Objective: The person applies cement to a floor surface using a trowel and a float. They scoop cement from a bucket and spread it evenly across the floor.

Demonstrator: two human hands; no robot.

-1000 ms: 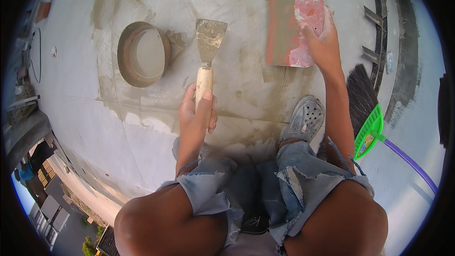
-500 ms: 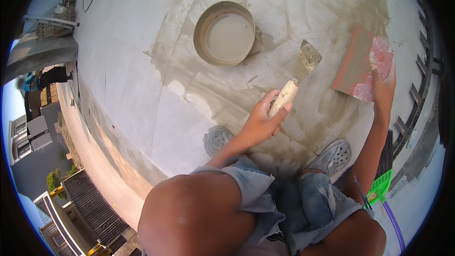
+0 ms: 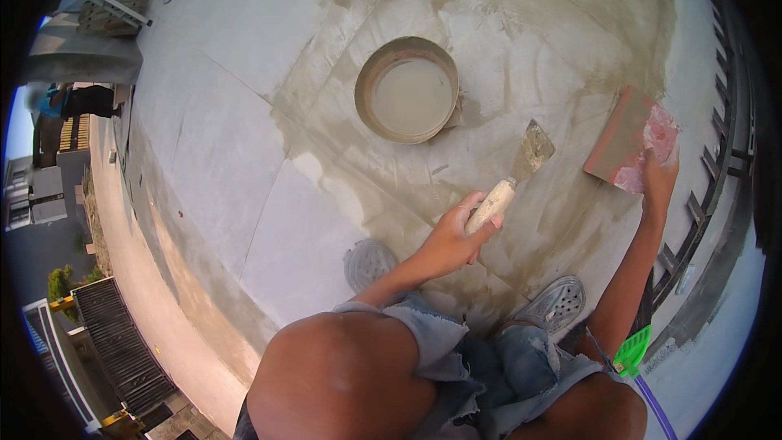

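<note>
Your left hand (image 3: 460, 238) is curled round the wooden handle of a scraper (image 3: 511, 185), thumb along one side; its smeared blade points up and to the right, over the floor (image 3: 244, 155). Whether the blade touches down, you cannot tell from here. Your right hand (image 3: 661, 178) pinches the outer edge of a red float (image 3: 623, 137), thumb on top, the face largely covered in grey-brown paste. Scraper and float are near each other but apart. Beyond the blade, up and to the left, a round pot (image 3: 363, 96) stands on the floor, holding grey liquid (image 3: 413, 98).

Around the pot, the floor carries a streaky brown coat, so that area looks worked over, though unevenly, with pale patches among the smears. The wide stretch to your left is pale and seems uncoated.

Compared with a second ago, your view has turned: the scraper, then pointing straight up, now slants right, and more buildings (image 3: 37, 228) show at left. Both tools are still held.
</note>
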